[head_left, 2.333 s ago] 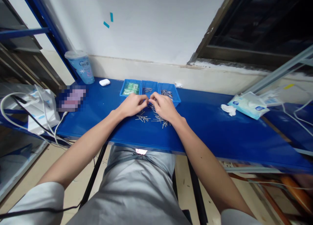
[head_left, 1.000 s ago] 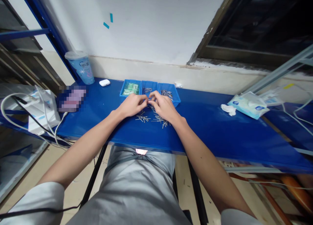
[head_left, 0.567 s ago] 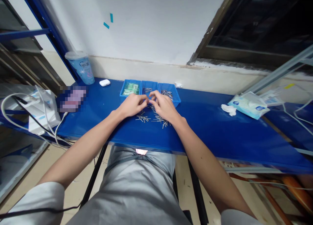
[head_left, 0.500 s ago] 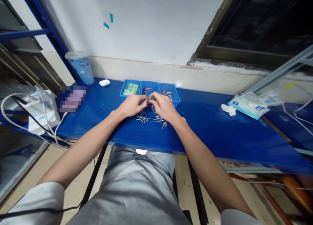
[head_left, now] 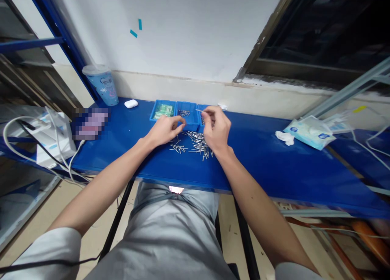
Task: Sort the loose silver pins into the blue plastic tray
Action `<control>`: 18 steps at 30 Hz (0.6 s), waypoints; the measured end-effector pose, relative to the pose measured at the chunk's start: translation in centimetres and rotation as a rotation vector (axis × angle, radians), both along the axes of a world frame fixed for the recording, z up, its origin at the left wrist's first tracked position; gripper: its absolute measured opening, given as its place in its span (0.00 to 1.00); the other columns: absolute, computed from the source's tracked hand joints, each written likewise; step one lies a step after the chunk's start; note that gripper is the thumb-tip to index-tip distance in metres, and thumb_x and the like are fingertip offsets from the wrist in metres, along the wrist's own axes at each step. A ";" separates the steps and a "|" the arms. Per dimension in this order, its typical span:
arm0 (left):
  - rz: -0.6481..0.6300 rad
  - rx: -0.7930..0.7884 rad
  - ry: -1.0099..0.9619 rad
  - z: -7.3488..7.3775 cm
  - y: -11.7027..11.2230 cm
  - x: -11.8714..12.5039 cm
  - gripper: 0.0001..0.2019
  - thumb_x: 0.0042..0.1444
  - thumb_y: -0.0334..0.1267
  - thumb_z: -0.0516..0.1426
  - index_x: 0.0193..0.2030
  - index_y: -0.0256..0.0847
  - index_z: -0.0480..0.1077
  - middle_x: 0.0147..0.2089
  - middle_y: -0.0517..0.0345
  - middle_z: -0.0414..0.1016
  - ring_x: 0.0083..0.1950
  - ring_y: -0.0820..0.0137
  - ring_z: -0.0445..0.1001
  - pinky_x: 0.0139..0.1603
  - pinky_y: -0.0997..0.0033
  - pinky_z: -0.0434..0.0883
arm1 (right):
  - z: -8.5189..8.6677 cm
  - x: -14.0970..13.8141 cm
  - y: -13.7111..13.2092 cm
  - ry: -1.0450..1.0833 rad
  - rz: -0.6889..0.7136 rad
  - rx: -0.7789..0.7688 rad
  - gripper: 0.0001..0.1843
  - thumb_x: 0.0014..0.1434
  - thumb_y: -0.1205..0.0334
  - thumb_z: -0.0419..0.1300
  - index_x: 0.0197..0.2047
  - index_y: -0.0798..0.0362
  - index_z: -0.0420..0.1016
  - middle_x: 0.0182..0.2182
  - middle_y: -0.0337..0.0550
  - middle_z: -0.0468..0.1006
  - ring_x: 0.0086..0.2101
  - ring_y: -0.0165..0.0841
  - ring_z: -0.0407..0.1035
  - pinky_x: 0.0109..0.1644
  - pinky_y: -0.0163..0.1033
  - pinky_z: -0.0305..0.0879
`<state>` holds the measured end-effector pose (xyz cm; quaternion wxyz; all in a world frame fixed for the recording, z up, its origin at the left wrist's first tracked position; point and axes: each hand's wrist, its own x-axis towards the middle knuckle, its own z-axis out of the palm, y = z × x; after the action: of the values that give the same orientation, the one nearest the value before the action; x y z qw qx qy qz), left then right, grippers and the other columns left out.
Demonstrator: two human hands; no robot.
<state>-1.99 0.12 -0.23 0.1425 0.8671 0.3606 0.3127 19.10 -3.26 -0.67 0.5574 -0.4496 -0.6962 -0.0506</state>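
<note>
My right hand (head_left: 215, 128) is raised over the right blue tray (head_left: 202, 119), pinching a thin metal pin (head_left: 199, 110) between thumb and fingers. My left hand (head_left: 163, 129) rests on the blue table (head_left: 258, 158) with fingers curled in a pinch; what it holds is too small to make out. A loose pile of metal pins (head_left: 195, 143) lies on the table between and below both hands. Three small blue trays stand in a row behind: the left tray (head_left: 163, 110) has green parts, the middle tray (head_left: 185, 113) has pins.
A blue patterned cup (head_left: 102, 85) and a white earbud case (head_left: 131, 104) stand at the back left. White boxes with cables (head_left: 45, 138) sit at the far left. Tissue packs (head_left: 307, 130) and a crumpled tissue (head_left: 283, 136) lie at the right.
My right hand has lifted away from the left hand and moved back and right over the right tray, carrying a pin. The left hand has stayed in place.
</note>
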 end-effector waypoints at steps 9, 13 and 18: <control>0.058 -0.019 0.320 -0.4 0.1 0.7 0.16 0.66 0.42 0.57 0.54 0.42 0.82 0.29 0.52 0.79 0.32 0.62 0.76 0.36 0.66 0.66 | 0.7 0.1 0.0 -0.034 -0.224 -0.203 0.23 0.75 0.43 0.48 0.53 0.50 0.75 0.34 0.48 0.80 0.36 0.42 0.75 0.42 0.46 0.67; 0.113 -0.011 0.423 -0.8 0.3 0.8 0.17 0.67 0.44 0.56 0.56 0.45 0.81 0.38 0.47 0.83 0.41 0.56 0.80 0.39 0.64 0.69 | 0.8 -0.2 0.3 -0.171 -0.217 -0.345 0.16 0.73 0.49 0.54 0.50 0.48 0.77 0.29 0.44 0.79 0.31 0.40 0.72 0.37 0.43 0.60; 0.104 -0.010 0.433 -1.0 0.2 0.5 0.15 0.67 0.42 0.56 0.53 0.46 0.82 0.40 0.47 0.83 0.43 0.54 0.80 0.40 0.65 0.69 | 0.6 -0.6 0.0 -0.299 -0.073 -0.353 0.14 0.74 0.51 0.53 0.46 0.48 0.77 0.29 0.44 0.80 0.31 0.39 0.72 0.38 0.42 0.57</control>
<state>-1.45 0.36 -1.21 0.0495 0.8935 0.4285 0.1245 18.51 -3.25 -0.06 0.3584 -0.5525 -0.7524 -0.0141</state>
